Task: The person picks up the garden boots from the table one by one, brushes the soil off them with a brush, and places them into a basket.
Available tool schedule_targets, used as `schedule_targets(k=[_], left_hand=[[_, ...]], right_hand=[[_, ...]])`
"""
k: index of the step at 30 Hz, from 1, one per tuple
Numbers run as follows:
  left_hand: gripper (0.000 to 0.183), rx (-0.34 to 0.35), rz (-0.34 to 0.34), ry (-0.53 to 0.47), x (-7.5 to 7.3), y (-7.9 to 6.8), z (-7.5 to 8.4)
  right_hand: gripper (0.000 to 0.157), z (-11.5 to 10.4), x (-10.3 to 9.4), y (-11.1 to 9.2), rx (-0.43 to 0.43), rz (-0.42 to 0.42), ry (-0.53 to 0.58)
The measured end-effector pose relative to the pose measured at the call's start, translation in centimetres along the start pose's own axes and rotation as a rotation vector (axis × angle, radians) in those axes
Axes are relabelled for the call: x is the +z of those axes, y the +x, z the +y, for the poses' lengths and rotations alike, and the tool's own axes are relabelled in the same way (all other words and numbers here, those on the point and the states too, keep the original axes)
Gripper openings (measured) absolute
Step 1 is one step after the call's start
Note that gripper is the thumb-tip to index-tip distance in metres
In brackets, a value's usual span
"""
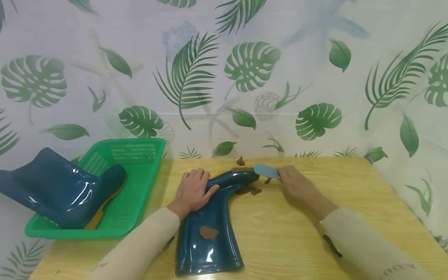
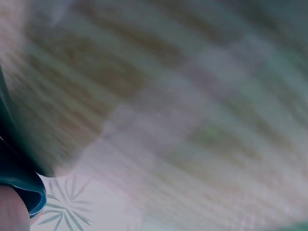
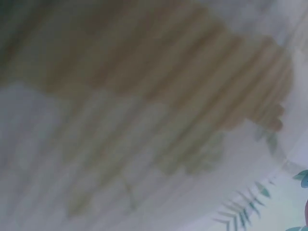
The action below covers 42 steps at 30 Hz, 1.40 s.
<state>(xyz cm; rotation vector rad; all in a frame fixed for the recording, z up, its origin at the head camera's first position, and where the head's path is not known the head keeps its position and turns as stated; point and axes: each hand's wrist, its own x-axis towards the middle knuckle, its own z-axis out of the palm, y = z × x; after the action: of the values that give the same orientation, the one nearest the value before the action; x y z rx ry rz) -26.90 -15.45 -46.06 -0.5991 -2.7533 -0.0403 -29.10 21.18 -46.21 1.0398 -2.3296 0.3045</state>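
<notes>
A glossy dark-blue rubber boot [image 1: 206,217] lies on its side on the wooden table, its toe pointing right. One flat brown patch [image 1: 209,232] is on its shaft and another brown patch [image 1: 242,169] lies along the foot. My left hand [image 1: 193,191] grips the boot around the heel, thumb across the upper. At the toe, my right hand [image 1: 294,182] holds a light-blue brush [image 1: 266,170] by its handle end. The brush's far end meets the toe; its underside is hidden. Boot edge [image 2: 21,185] shows at the lower left of the left wrist view.
A green plastic basket [image 1: 140,206] stands at the left with a second blue boot [image 1: 66,186] tilted in it, its shaft over the rim. Small brown lumps [image 1: 252,191] lie on the table [image 1: 297,241] around the toe. A leaf-patterned sheet [image 1: 210,77] hangs behind.
</notes>
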Motion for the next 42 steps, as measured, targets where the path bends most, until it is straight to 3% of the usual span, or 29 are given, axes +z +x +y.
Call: schedule_targets(k=[5, 9, 12, 17, 24, 28, 34, 42], left_hand=[[0.056, -0.001, 0.008, 0.009, 0.1, 0.0, 0.2], [0.056, 0.002, 0.006, 0.024, 0.1, 0.2, 0.2], [0.056, 0.0, 0.002, 0.023, 0.0, 0.3, 0.3], [0.055, 0.005, -0.005, 0.005, 0.0, 0.3, 0.6], [0.055, 0.002, -0.012, 0.008, 0.3, -0.1, 0.5], [0.054, 0.007, -0.006, 0.018, 0.4, -0.1, 0.3], [0.054, 0.002, 0.001, 0.026, 0.3, 0.0, 0.0], [0.054, 0.002, -0.014, 0.021, 0.2, 0.1, -0.1]], right_hand=[[0.019, -0.4, 0.0, 0.1, 0.036, 0.014, 0.0], [0.021, 0.4, -0.5, -0.6, 0.117, -0.034, -0.027], [0.023, 0.8, -0.8, -1.0, 0.128, -0.089, -0.032], [0.024, 0.3, -0.6, -0.7, 0.074, -0.082, -0.017], [0.025, 0.1, 0.4, 0.0, -0.07, 0.037, -0.076], [0.019, 0.5, 0.4, -0.1, -0.078, 0.085, -0.094], [0.04, 1.1, 0.0, -0.3, -0.052, 0.17, -0.122], [0.05, 0.3, 0.5, 1.1, -0.166, 0.145, -0.186]])
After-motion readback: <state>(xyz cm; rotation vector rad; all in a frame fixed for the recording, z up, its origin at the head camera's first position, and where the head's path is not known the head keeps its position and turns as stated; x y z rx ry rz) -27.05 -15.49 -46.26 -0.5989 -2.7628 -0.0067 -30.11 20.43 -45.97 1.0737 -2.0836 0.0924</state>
